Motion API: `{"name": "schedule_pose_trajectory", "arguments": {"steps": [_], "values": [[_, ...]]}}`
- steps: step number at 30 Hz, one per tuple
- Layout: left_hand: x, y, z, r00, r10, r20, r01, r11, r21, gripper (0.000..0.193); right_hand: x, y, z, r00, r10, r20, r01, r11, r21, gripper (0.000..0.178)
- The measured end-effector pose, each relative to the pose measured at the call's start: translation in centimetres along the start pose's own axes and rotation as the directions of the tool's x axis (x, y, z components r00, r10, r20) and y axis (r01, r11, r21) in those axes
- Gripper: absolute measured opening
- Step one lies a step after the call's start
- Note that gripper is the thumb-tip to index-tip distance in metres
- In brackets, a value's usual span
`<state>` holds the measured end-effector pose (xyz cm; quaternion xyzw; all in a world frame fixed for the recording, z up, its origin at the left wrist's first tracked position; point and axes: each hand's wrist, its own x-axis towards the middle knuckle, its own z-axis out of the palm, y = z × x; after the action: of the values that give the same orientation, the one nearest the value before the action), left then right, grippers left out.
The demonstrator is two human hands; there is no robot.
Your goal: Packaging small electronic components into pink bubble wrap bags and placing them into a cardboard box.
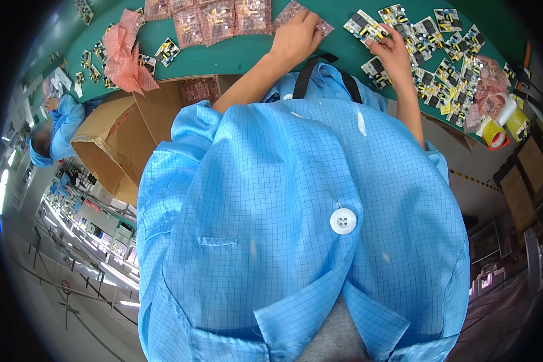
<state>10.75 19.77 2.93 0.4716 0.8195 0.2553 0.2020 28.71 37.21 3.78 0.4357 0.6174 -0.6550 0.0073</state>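
Observation:
At the top centre, my left hand [295, 41] has its fingers closed on a pink bubble-wrap bag [324, 28], whose ends stick out on both sides. The hand hides most of the bag, so its opening and contents cannot be made out. Right of it, my right hand [397, 59] pinches the edge of a circuit board [361, 25] between thumb and fingers. That board carries white, yellow and dark parts and is tilted over the green table [235, 60]. Another circuit board [375, 71] lies just below, close to my right wrist.
Several loose circuit boards [449, 72] crowd the table's right side. Filled bubble-wrap bags [217, 21] stand in rows left of centre. Loose pink bubble wrap [127, 51] lies farther left, above an open cardboard box [111, 136]. Yellow tape [493, 134] sits at right; a person [63, 123] works far left.

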Motion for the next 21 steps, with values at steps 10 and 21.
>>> {"name": "schedule_pose_trajectory", "arguments": {"steps": [10,21], "values": [[-0.3,-1.2,1.8,0.999,0.031,-0.011,-0.030,0.999,0.026,0.020,-0.4,1.2,0.7,0.999,0.030,-0.032,-0.026,0.991,0.128,0.055],[-1.3,-2.8,-1.9,0.964,0.251,0.090,-0.267,0.909,0.320,0.036,0.0,0.4,-0.4,0.999,-0.003,-0.052,0.012,0.984,0.176,0.050]]}}
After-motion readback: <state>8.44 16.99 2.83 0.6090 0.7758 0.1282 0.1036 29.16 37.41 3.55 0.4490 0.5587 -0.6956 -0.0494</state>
